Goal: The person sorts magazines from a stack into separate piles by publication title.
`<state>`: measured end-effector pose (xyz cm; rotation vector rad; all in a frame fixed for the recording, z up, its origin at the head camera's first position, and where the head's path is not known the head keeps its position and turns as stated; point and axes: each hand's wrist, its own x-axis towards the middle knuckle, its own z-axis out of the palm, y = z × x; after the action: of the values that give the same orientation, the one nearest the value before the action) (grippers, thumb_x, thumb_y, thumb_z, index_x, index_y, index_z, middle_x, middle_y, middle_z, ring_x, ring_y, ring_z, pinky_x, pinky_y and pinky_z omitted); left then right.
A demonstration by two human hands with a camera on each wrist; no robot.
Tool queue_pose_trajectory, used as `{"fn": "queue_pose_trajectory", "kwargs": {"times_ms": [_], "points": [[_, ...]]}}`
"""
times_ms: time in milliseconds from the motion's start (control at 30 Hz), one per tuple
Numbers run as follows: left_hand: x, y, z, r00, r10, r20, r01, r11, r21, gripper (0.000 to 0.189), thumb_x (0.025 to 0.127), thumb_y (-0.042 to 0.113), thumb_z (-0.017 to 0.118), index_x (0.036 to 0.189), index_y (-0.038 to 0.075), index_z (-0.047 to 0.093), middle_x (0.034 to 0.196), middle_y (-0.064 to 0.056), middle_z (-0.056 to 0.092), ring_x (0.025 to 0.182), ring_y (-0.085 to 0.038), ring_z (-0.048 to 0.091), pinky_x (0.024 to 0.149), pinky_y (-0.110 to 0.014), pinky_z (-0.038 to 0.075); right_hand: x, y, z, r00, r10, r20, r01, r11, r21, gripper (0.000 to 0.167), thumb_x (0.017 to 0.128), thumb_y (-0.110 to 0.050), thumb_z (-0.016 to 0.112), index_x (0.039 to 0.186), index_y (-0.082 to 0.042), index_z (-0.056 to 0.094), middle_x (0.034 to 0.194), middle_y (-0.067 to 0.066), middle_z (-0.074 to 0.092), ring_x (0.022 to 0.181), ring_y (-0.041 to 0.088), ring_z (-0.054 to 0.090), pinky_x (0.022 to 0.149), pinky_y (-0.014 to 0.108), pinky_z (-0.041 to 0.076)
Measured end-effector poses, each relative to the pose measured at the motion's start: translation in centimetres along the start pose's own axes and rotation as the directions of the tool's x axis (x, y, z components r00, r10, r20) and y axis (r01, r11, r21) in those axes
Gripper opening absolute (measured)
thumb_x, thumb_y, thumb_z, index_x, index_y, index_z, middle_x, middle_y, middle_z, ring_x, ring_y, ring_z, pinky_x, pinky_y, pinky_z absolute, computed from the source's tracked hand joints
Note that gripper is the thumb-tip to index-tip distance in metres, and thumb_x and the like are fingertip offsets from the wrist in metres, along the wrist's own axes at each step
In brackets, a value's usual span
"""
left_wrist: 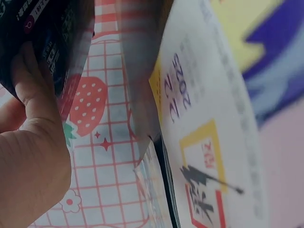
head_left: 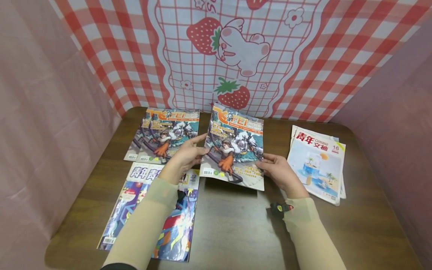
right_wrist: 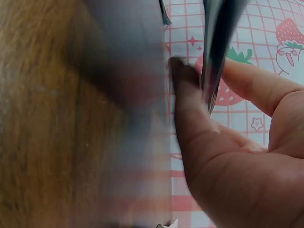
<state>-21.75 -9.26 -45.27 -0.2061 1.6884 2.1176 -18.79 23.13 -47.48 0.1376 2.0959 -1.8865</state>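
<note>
Both hands hold a comic magazine (head_left: pixel 236 150) with an orange title, raised over the middle of the table and tilted. My left hand (head_left: pixel 183 157) pinches its left edge, thumb in front. At the lower right edge, my right hand (head_left: pixel 280 172) grips it between thumb and fingers. The right wrist view shows that magazine (right_wrist: pixel 216 52) edge-on between the thumb and fingers of the right hand (right_wrist: pixel 223 147). In the left wrist view, the left hand (left_wrist: pixel 38 128) has its fingers against the dark back of the magazine (left_wrist: pixel 52 52).
Left of the held one lie overlapping magazines with the same cover (head_left: pixel 172 131). Nearer me are purple-blue magazines (head_left: pixel 179 225), partly covered by my left forearm. A small stack with a light-blue cover (head_left: pixel 315 165) lies at right on the brown table (head_left: pixel 233 232). Behind hangs a strawberry-patterned cloth (head_left: pixel 283 48).
</note>
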Motion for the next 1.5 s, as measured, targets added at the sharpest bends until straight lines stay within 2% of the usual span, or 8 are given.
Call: {"fn": "queue_pose_trajectory", "kwargs": {"times_ms": [200,467,700,867,1100,1233,1367,1500], "points": [[-0.3,0.1,-0.6,1.000,0.019,-0.015,-0.019,1.000,-0.003,0.069,0.096,-0.009,0.061,0.156,0.022,0.044,0.093,-0.009,0.066,0.066,-0.015,0.062,0.059,-0.028,0.055,0.0,-0.2,0.1,0.997,-0.076,0.018,0.075,0.996,0.047,0.065,0.097,0.000,0.066,0.151,0.012,0.033,0.130,0.027,0.061,0.098,0.013,0.069,0.087,0.028,0.056],[-0.6,0.2,-1.5,1.000,0.022,-0.022,-0.022,0.999,0.040,0.072,0.095,-0.010,0.061,0.157,0.020,0.041,0.077,-0.006,0.063,0.067,-0.013,0.060,0.059,-0.027,0.055,0.0,-0.6,0.7,0.983,-0.182,0.026,0.183,0.982,-0.044,0.067,0.093,-0.003,0.073,0.150,0.010,0.039,0.130,0.032,0.059,0.101,0.014,0.068,0.088,0.028,0.055],[-0.7,0.2,-2.3,0.998,0.031,-0.056,-0.026,0.997,0.076,0.073,0.095,-0.009,0.063,0.158,0.020,0.040,0.092,-0.013,0.068,0.070,-0.014,0.063,0.064,-0.029,0.058,0.3,-1.1,1.5,0.973,-0.230,0.013,0.230,0.967,-0.112,0.066,0.092,-0.004,0.075,0.149,0.007,0.044,0.123,0.029,0.064,0.100,0.016,0.070,0.086,0.026,0.056],[-1.0,0.4,-3.0,0.997,0.038,-0.063,-0.034,0.997,0.073,0.072,0.096,-0.010,0.062,0.158,0.018,0.039,0.109,-0.020,0.068,0.073,-0.016,0.066,0.067,-0.032,0.060,0.6,-1.4,2.1,0.970,-0.242,0.021,0.242,0.963,-0.115,0.066,0.091,-0.005,0.077,0.149,0.005,0.046,0.122,0.028,0.065,0.100,0.017,0.070,0.085,0.028,0.057],[-1.3,0.8,-4.0,0.996,0.052,-0.079,-0.045,0.996,0.082,0.073,0.095,-0.009,0.062,0.158,0.019,0.039,0.079,-0.006,0.064,0.060,-0.011,0.056,0.054,-0.023,0.052,1.5,-1.9,3.0,0.966,-0.256,0.042,0.259,0.957,-0.129,0.066,0.090,-0.008,0.078,0.148,0.001,0.049,0.121,0.025,0.067,0.101,0.020,0.069,0.086,0.030,0.057],[-1.5,1.1,-4.7,0.995,0.052,-0.090,-0.044,0.995,0.095,0.073,0.095,-0.009,0.062,0.158,0.019,0.039,0.079,-0.004,0.063,0.064,-0.010,0.058,0.058,-0.024,0.054,2.1,-2.0,3.6,0.964,-0.261,0.058,0.265,0.959,-0.102,0.065,0.090,-0.006,0.078,0.147,0.002,0.049,0.117,0.024,0.068,0.099,0.020,0.069,0.086,0.030,0.057],[-1.7,1.3,-5.6,0.993,0.056,-0.099,-0.041,0.989,0.143,0.072,0.096,-0.007,0.062,0.158,0.019,0.038,0.070,0.000,0.054,0.057,-0.008,0.051,0.052,-0.022,0.047,2.7,-2.1,4.5,0.965,-0.253,0.068,0.257,0.964,-0.073,0.063,0.089,-0.003,0.078,0.146,0.003,0.050,0.113,0.025,0.069,0.096,0.020,0.069,0.084,0.030,0.057],[-1.8,1.7,-6.7,0.992,0.052,-0.112,-0.032,0.985,0.171,0.073,0.096,-0.007,0.062,0.159,0.017,0.037,0.080,-0.004,0.055,0.064,-0.011,0.056,0.058,-0.024,0.053,3.4,-2.5,5.7,0.966,-0.245,0.077,0.250,0.965,-0.072,0.062,0.089,-0.002,0.078,0.145,0.004,0.052,0.112,0.025,0.069,0.095,0.020,0.069,0.083,0.031,0.058]]}}
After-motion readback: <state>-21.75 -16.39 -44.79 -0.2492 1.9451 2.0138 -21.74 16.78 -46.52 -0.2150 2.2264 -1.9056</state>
